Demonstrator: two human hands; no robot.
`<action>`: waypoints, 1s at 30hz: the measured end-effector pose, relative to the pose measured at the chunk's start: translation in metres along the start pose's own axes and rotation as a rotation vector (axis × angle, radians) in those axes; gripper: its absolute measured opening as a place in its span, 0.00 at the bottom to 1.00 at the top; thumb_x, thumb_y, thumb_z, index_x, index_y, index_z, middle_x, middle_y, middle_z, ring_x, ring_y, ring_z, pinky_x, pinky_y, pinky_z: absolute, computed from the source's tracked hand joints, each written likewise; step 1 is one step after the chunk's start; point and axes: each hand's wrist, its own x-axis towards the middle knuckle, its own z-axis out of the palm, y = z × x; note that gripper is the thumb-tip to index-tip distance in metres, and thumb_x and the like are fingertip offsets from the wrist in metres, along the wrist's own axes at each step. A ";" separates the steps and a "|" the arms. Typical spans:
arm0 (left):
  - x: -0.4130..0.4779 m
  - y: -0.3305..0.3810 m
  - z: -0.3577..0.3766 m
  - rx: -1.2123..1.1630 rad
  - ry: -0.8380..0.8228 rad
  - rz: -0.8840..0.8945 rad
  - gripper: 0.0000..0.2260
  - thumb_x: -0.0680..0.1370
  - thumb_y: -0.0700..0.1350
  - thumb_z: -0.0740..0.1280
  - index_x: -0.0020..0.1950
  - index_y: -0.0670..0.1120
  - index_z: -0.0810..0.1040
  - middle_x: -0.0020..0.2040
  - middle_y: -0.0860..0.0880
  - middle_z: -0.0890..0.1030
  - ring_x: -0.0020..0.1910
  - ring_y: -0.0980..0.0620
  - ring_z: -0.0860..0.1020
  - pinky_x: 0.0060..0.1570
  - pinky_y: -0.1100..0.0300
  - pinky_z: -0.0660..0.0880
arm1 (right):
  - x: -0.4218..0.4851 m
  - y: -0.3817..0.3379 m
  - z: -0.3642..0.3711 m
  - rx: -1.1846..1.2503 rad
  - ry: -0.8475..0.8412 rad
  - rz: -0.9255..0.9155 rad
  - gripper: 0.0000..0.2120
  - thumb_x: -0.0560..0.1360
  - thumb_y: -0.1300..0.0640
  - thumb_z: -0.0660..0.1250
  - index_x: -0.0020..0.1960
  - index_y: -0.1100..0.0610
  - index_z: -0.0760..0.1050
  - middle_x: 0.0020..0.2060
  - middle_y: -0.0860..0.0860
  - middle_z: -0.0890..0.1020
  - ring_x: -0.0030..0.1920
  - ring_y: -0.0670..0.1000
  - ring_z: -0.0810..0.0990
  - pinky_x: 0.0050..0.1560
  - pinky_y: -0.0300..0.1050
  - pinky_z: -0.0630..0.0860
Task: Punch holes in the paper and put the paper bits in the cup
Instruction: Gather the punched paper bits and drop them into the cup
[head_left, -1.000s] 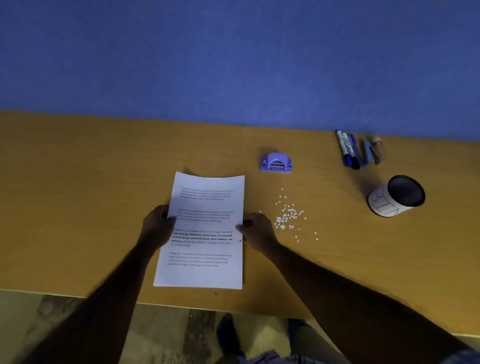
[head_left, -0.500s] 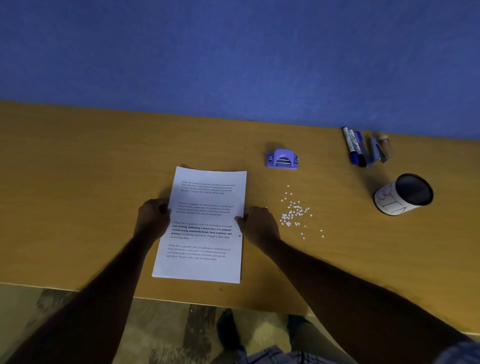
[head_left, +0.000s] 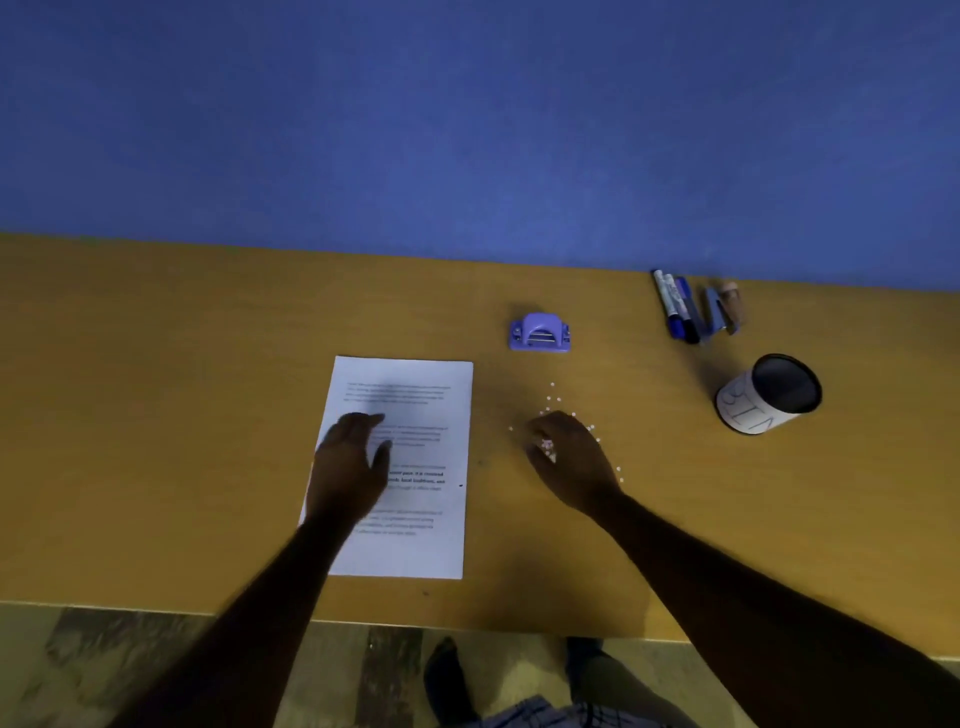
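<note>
A white printed sheet of paper (head_left: 415, 540) lies flat near the table's front edge. My left hand (head_left: 350, 467) rests on it with fingers extended. To the right, small white paper bits (head_left: 553, 399) are scattered on the wood. My right hand (head_left: 569, 457) is over that scatter with fingers curled down onto it, and a few bits show between the fingers. A purple hole punch (head_left: 540, 332) stands behind the bits. The white cup (head_left: 769, 400) with a dark inside and handwritten letters lies tilted at the right.
Markers (head_left: 675, 306), a small blue stapler (head_left: 719, 314) and a wooden-looking item (head_left: 731, 299) lie at the back right by the blue wall. The wooden table (head_left: 156, 415) ends close to me, with floor and feet below.
My right hand left the paper's right edge and moved right onto the paper bits. My left hand shifted from the paper's left edge onto the sheet.
</note>
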 end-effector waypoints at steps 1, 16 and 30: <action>-0.004 0.011 0.006 -0.002 -0.015 0.029 0.17 0.76 0.42 0.70 0.64 0.41 0.77 0.61 0.41 0.80 0.61 0.41 0.78 0.62 0.48 0.75 | -0.006 0.008 -0.006 -0.012 0.022 0.031 0.15 0.75 0.57 0.68 0.61 0.59 0.77 0.57 0.55 0.80 0.59 0.55 0.76 0.60 0.44 0.71; -0.027 0.113 0.115 0.324 -0.322 0.214 0.47 0.73 0.72 0.55 0.80 0.40 0.51 0.81 0.41 0.50 0.81 0.41 0.49 0.77 0.41 0.45 | 0.027 0.077 -0.038 -0.222 -0.151 -0.040 0.32 0.79 0.51 0.64 0.77 0.61 0.55 0.78 0.57 0.57 0.78 0.53 0.56 0.75 0.41 0.53; -0.021 0.127 0.137 0.288 -0.344 0.229 0.48 0.73 0.76 0.47 0.80 0.40 0.51 0.81 0.40 0.48 0.81 0.41 0.47 0.77 0.40 0.50 | 0.031 0.084 -0.017 -0.423 -0.349 -0.373 0.33 0.80 0.44 0.53 0.79 0.58 0.47 0.79 0.55 0.46 0.79 0.52 0.44 0.78 0.50 0.45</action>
